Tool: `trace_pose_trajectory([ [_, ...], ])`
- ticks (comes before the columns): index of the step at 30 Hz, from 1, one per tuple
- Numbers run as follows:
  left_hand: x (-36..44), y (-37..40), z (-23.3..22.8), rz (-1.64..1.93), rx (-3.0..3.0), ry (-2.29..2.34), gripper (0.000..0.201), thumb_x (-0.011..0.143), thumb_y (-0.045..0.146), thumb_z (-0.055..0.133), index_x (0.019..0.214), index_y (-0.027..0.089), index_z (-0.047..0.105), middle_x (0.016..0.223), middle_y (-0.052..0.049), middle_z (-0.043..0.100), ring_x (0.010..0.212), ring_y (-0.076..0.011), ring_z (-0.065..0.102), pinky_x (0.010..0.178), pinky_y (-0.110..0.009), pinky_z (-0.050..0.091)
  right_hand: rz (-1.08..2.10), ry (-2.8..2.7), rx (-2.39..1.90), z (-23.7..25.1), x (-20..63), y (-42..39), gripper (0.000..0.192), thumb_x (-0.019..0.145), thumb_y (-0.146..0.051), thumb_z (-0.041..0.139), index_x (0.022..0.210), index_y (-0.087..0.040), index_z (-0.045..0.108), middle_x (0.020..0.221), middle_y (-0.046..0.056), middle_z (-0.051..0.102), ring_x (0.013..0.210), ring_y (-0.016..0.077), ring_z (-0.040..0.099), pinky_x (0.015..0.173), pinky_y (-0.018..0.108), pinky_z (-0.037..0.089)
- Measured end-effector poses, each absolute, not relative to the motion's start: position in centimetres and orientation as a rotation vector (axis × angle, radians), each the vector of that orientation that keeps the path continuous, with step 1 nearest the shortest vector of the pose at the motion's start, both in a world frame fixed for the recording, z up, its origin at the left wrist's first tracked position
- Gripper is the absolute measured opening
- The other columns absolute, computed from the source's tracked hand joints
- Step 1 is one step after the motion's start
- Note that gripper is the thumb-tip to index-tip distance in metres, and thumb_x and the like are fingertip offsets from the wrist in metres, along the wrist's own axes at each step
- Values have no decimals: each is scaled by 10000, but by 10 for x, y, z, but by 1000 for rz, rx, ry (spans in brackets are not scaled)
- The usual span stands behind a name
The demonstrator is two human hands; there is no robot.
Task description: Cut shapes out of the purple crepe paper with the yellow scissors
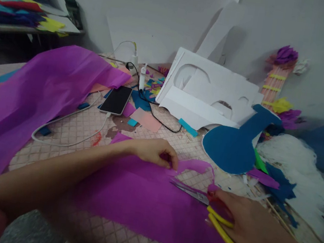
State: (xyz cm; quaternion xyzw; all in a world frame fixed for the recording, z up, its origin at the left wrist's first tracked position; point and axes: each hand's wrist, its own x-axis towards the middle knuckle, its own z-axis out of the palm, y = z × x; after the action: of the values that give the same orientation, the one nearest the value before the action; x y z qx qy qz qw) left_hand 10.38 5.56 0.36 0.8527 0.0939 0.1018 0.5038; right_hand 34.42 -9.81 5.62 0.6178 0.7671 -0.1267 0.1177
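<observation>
A sheet of purple tissue paper (142, 199) lies across the table in front of me. My left hand (157, 153) pinches its upper edge, fingers curled down onto the paper. In my right hand (245, 217) is a pair of scissors (222, 220) with yellow and red handles. The blades point left and lie at the paper, near my left fingertips; they look nearly closed. A narrow cut strip of purple paper (194, 165) loops from beside my left fingers round toward my right hand.
A phone (116, 99) on a white cable lies beyond my left arm, near a larger purple sheet (50, 81). White cut-out boards (211, 88) lean on the wall. A blue guitar-like shape (230, 147), white strands (290, 155) and paper scraps lie at right.
</observation>
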Motion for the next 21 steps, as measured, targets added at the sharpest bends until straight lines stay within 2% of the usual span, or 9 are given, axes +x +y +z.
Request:
trace_pose_trajectory([
  [6,105,56,1,238,2003,223,182,769,85,579,921,130,669,856,-34,679,743,-95,595,697,-190,451,-403,2181,1770,57,347,-92,253,851,-406,464,954,-217,598,900,77,706,799,287,660,686,404,501],
  [14,107,56,0,243,1985,219,192,766,79,582,928,127,672,864,-42,687,745,-102,614,692,-197,466,-360,2248,1744,52,349,-89,331,824,-466,482,976,-214,635,906,81,722,781,294,675,678,441,530],
  [18,107,56,0,244,1956,207,188,755,72,595,919,129,669,854,-35,685,746,-101,617,694,-193,470,-363,2271,1718,52,350,-87,339,835,-457,478,1012,-223,648,978,95,722,806,303,678,689,439,535],
  [21,108,56,-1,249,1934,189,199,745,61,594,915,132,667,867,-34,687,762,-107,624,703,-198,472,-517,2265,1746,51,355,-83,323,840,-449,491,1033,-248,654,986,80,727,830,285,676,713,403,529],
])
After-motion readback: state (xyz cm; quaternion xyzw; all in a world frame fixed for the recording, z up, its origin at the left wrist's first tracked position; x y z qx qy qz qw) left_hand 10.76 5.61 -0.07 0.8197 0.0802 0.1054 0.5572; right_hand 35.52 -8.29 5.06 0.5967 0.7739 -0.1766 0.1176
